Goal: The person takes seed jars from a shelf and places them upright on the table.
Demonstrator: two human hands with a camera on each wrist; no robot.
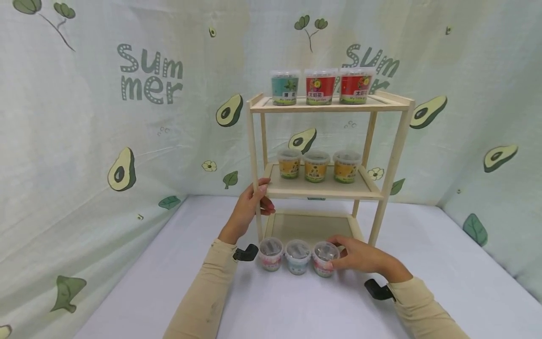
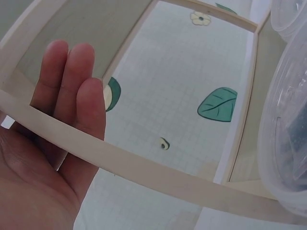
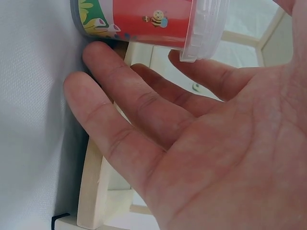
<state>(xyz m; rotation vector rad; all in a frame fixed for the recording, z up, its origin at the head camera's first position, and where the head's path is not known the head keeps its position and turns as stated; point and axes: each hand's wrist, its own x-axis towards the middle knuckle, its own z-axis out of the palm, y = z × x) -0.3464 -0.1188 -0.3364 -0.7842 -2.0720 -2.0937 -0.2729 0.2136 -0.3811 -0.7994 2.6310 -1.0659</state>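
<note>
My left hand (image 1: 245,209) grips the left front post (image 1: 253,146) of a wooden shelf rack (image 1: 392,169) at middle-board height. In the left wrist view several fingers (image 2: 91,105) show beyond the pale post, and the thumb is hidden. On the white table, a small plastic tub with a clear lid and a red label (image 3: 168,21) stands at the right end of a row. My right hand (image 1: 362,254) holds it from the right, thumb in front and fingers behind. Beside it are a blue-labelled tub (image 1: 298,264) and a pink-labelled tub (image 1: 271,261).
Three yellow-labelled tubs (image 1: 315,172) stand on the middle board. The top board carries one teal tub (image 1: 284,89) and two red tubs (image 1: 320,89). The rack's bottom board (image 1: 311,226) lies just behind the front row. A printed curtain (image 1: 190,141) hangs behind the table.
</note>
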